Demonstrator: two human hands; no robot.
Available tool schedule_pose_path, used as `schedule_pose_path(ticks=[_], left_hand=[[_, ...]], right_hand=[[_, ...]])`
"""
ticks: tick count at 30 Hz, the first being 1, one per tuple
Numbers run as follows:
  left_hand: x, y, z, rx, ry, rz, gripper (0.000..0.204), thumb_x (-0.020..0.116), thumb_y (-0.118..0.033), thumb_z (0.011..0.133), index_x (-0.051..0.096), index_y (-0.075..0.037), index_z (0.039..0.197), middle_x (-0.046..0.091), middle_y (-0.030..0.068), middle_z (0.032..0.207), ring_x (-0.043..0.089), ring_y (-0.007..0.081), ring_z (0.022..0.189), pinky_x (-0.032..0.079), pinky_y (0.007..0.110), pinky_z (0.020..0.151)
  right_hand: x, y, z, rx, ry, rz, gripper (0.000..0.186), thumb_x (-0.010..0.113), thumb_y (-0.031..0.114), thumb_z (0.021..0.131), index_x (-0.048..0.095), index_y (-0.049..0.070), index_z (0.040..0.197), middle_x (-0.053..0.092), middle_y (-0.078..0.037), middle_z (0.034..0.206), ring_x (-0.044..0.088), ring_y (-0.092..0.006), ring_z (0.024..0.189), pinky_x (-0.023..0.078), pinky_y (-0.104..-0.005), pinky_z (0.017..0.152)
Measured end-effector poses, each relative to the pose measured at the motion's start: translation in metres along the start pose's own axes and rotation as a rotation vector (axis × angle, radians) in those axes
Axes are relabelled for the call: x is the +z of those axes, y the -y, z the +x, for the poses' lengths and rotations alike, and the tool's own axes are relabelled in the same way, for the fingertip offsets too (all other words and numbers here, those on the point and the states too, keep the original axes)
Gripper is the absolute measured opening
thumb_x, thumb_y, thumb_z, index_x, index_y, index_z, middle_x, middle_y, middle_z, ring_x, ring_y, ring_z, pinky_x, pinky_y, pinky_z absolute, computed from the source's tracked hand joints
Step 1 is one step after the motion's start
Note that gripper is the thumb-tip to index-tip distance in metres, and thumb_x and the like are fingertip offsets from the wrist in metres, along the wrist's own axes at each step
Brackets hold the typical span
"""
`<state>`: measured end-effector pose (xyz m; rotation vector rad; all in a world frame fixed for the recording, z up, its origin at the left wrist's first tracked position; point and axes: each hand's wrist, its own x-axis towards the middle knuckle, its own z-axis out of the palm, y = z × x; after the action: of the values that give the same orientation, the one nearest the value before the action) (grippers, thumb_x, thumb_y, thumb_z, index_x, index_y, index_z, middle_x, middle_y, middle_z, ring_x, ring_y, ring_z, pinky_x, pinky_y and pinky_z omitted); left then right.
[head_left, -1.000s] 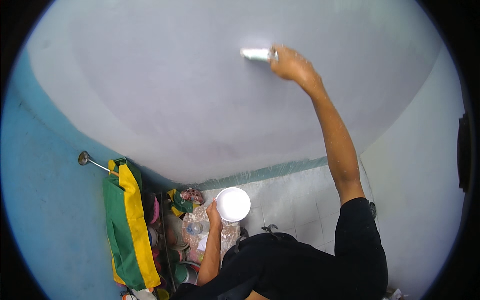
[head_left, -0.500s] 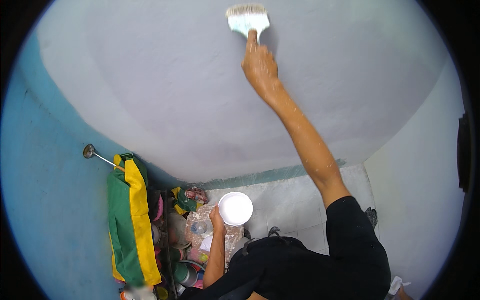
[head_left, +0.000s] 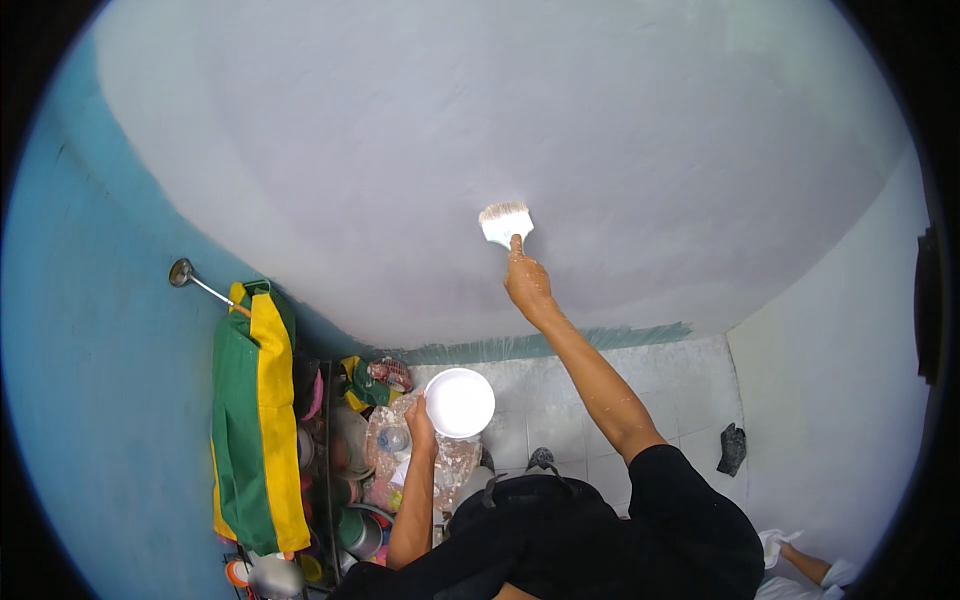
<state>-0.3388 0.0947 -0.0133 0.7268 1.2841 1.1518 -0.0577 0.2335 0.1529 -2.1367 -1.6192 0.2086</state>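
My right hand (head_left: 528, 282) is closed around the handle of a wide paintbrush (head_left: 507, 222), its index finger laid along the handle. The bristles point up and lie against the pale, whitish wall (head_left: 400, 150). Paint specks dot my right hand and forearm. Lower down, my left hand (head_left: 421, 425) grips the rim of a round white bowl (head_left: 460, 403) at its left side. White paint appears to fill the bowl, though its level is hard to make out. The bowl is held above the floor, well below the brush.
A green and yellow cloth bag (head_left: 262, 420) and a ladle (head_left: 181, 272) hang by the blue wall (head_left: 90, 300). Cluttered shelves (head_left: 325, 450) stand below. A dark sock-like thing (head_left: 732, 450) lies on the tiled floor (head_left: 650, 410). Another person's hand (head_left: 790, 550) holds white cloth.
The brush in my right hand has come down the wall, from near the top of the view to about mid-height. The bowl in my left hand has shifted slightly up and left.
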Motion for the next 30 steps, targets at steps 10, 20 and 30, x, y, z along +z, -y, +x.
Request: schedule_pose_path(ticks=[10, 20, 30], left_hand=[[0.018, -0.069, 0.014, 0.132, -0.023, -0.047, 0.039, 0.049, -0.032, 0.101, 0.065, 0.002, 0.093, 0.063, 0.0025, 0.082, 0.057, 0.0105, 0.074, 0.045, 0.028, 0.068], [0.015, -0.088, 0.004, 0.157, 0.000, -0.016, 0.040, 0.051, -0.033, 0.101, 0.067, 0.003, 0.096, 0.066, 0.0037, 0.083, 0.058, 0.0098, 0.073, 0.046, 0.026, 0.066], [0.033, -0.068, -0.024, 0.203, -0.071, -0.084, 0.040, 0.049, -0.031, 0.102, 0.067, 0.002, 0.088, 0.061, 0.0007, 0.075, 0.053, 0.0079, 0.068, 0.043, 0.026, 0.063]], right_hand=[[-0.080, -0.019, -0.089, -0.290, 0.242, 0.181, 0.046, 0.061, 0.016, 0.090, 0.046, 0.009, 0.133, 0.068, -0.023, 0.103, 0.067, -0.0374, 0.092, 0.052, -0.0468, 0.078], [-0.108, 0.015, -0.172, -0.454, 0.466, 0.095, 0.044, 0.059, 0.015, 0.090, 0.048, 0.011, 0.132, 0.066, -0.026, 0.100, 0.064, -0.0426, 0.093, 0.051, -0.0494, 0.079], [-0.071, 0.039, -0.211, -0.406, 0.620, 0.043, 0.041, 0.058, 0.007, 0.084, 0.053, 0.002, 0.124, 0.065, -0.027, 0.090, 0.064, -0.0430, 0.088, 0.051, -0.0508, 0.077]])
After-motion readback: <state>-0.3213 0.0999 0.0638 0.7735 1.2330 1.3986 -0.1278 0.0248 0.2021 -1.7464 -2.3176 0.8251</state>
